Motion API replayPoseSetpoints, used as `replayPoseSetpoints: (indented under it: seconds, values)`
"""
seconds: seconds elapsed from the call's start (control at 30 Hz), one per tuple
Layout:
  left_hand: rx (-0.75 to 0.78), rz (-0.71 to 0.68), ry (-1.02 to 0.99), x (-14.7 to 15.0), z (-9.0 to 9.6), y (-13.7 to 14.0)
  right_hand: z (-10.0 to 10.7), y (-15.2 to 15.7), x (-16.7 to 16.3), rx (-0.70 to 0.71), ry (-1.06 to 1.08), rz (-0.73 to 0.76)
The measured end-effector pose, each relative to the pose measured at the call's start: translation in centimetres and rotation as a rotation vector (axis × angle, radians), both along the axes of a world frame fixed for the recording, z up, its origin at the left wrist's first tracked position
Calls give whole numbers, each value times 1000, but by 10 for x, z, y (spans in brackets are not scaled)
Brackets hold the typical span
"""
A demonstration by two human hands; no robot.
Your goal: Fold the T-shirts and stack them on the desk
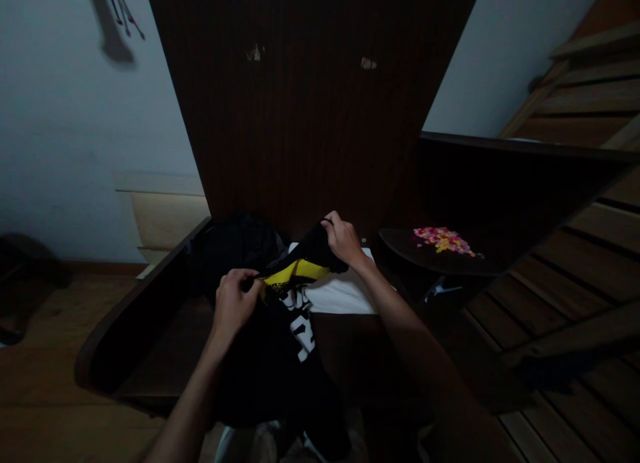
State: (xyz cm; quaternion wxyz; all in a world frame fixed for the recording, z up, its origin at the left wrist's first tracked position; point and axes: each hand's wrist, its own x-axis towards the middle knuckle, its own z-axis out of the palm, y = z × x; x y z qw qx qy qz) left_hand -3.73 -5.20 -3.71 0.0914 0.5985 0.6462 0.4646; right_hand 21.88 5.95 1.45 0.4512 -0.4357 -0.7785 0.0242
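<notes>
A black T-shirt (270, 363) with a yellow patch and white lettering hangs bunched between my hands, its lower part draped toward me. My left hand (235, 299) is closed on one edge of it, beside the yellow print. Higher and to the right, my right hand (343, 239) pinches another edge and pulls the fabric up into a slant. Behind the shirt lies a white folded cloth (343, 296), partly covered by it. The shirt's lower end is too dark to make out well.
A dark wooden bench (165, 349) with a curved left side holds a black bag-like bundle (237, 246). A tall brown panel (320, 116) rises behind. On the right stand a small rounded shelf with pink and yellow pieces (445, 241) and wooden slats (570, 276).
</notes>
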Motion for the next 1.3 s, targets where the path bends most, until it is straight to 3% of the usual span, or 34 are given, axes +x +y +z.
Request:
replayPoseSetpoints:
  seconds: [0.13, 0.27, 0.5, 0.63, 0.73, 0.83, 0.9, 0.97, 1.03, 1.07, 1.13, 1.3]
  values:
    - [-279, -283, -132, -30, 42, 19, 8, -10, 6, 47, -63, -102]
    - [-480, -558, -204, -46, 74, 35, 17, -18, 10, 64, -81, -98]
    - [-539, -584, -311, -41, 91, 60, 25, -16, 16, 2, -74, -90]
    - [-614, -724, -230, -42, 100, 82, 27, -12, 21, -39, -39, -57]
    - [-602, -857, -132, -46, 120, 96, 31, -13, 23, -61, 36, -17]
    - [-568, -1003, -139, -48, 140, 108, 34, -11, 27, -177, 140, 62]
    - [-515, -1012, -215, -45, 144, 119, 34, -5, 33, -324, 192, 139]
    - [-499, -948, -222, -35, 137, 133, 28, 5, 42, -471, 209, 167]
    - [-552, -871, -92, -19, 118, 148, 15, 17, 50, -594, 177, 82]
    - [-587, -857, -31, -9, 105, 154, 5, 23, 53, -645, 148, 4]
    - [-693, -739, 338, 11, 74, 163, -20, 33, 58, -730, 99, -177]
    - [-732, -592, 541, 48, -1, 171, -82, 43, 62, -768, 131, -310]
